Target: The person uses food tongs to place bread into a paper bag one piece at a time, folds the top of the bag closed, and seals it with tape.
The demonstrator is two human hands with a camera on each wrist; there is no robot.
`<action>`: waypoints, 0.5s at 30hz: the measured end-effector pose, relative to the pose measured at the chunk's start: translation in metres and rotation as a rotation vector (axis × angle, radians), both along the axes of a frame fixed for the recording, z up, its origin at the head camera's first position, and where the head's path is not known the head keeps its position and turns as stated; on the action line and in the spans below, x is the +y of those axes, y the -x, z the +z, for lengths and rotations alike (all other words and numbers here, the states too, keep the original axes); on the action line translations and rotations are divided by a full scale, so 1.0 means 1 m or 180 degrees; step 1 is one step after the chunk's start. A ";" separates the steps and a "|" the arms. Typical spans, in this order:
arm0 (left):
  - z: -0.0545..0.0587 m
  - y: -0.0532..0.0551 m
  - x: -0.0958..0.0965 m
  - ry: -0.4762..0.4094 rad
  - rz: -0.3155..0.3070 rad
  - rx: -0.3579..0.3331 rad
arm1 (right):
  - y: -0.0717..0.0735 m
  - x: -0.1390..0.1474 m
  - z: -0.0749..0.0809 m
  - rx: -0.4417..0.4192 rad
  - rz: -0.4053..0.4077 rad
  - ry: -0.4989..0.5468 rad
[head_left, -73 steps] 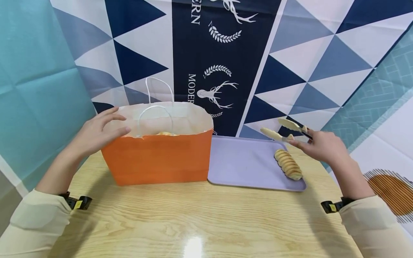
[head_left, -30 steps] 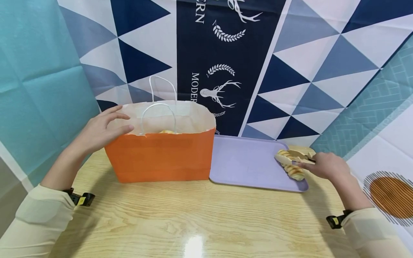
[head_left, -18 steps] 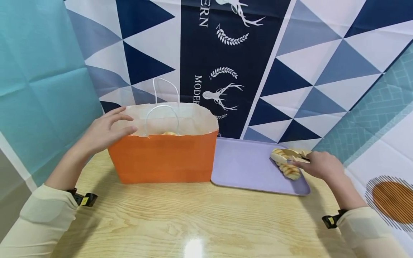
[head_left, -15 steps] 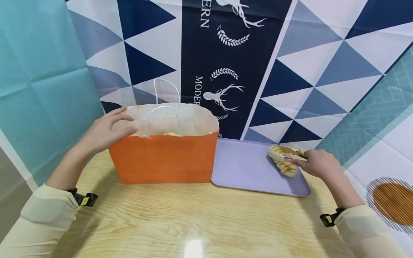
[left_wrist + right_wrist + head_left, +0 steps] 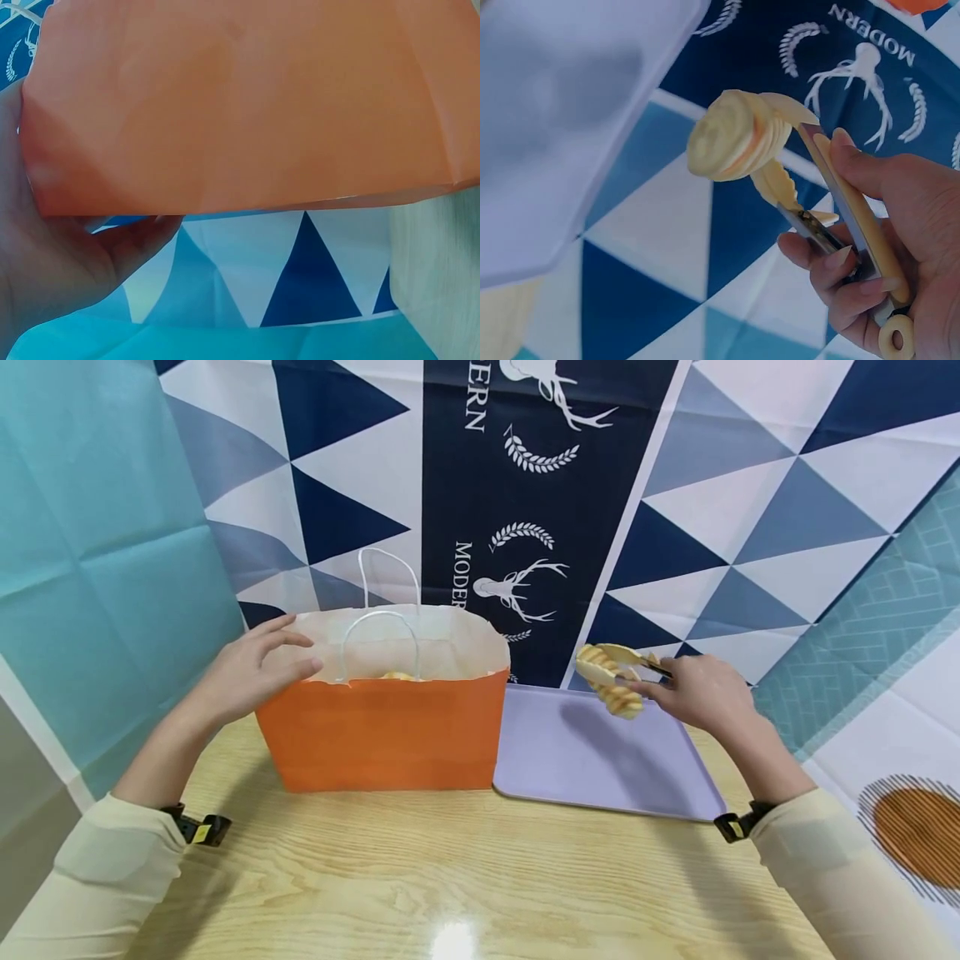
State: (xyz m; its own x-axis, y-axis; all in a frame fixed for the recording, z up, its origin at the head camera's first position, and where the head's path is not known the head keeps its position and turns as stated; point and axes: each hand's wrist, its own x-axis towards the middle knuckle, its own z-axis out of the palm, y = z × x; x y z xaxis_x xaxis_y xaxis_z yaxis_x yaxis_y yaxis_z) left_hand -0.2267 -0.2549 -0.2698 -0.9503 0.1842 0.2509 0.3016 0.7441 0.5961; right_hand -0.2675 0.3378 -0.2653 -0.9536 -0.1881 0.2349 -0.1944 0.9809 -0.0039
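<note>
My right hand (image 5: 708, 693) grips a pair of tongs (image 5: 862, 225) with cream tips, its thumb on one arm and its fingers curled round the other. Pinched between the tong tips is a ridged, golden-brown bread roll (image 5: 611, 685), raised above the lilac tray (image 5: 540, 752); its pale end (image 5: 720, 139) faces the right wrist camera. My left hand (image 5: 251, 672) rests at the left end of an orange paper bag (image 5: 390, 735), fingers loosely spread over its top edge. In the left wrist view the bag's orange side (image 5: 247, 105) hides part of that hand.
White handles (image 5: 381, 614) stand up from the bag's open top. A yellowish item (image 5: 397, 676) shows inside. Bag and tray stand side by side on a wooden table (image 5: 450, 868), before a patterned cloth backdrop (image 5: 525, 485).
The tongs came down onto the roll, closed on it and lifted it off the tray. My right hand then moved left and up with it. The left hand stayed at the bag.
</note>
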 end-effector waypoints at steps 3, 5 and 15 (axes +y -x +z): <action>0.000 0.000 0.000 -0.0021 0.0004 0.0024 | 0.004 -0.016 0.010 0.0109 0.0094 -0.0004; 0.000 0.000 0.000 -0.0021 0.0008 0.0033 | 0.006 -0.025 0.017 0.0165 0.0122 0.0015; -0.001 0.000 -0.001 0.0018 0.0056 0.0026 | 0.011 -0.068 0.043 0.0536 0.0343 0.0118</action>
State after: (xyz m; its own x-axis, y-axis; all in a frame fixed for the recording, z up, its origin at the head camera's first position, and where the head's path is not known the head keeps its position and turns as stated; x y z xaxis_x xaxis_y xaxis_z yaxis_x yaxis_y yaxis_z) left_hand -0.2265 -0.2556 -0.2712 -0.9514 0.1688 0.2577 0.2932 0.7527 0.5895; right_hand -0.2790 0.2694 -0.2222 -0.8751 -0.2752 0.3981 -0.2991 0.9542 0.0019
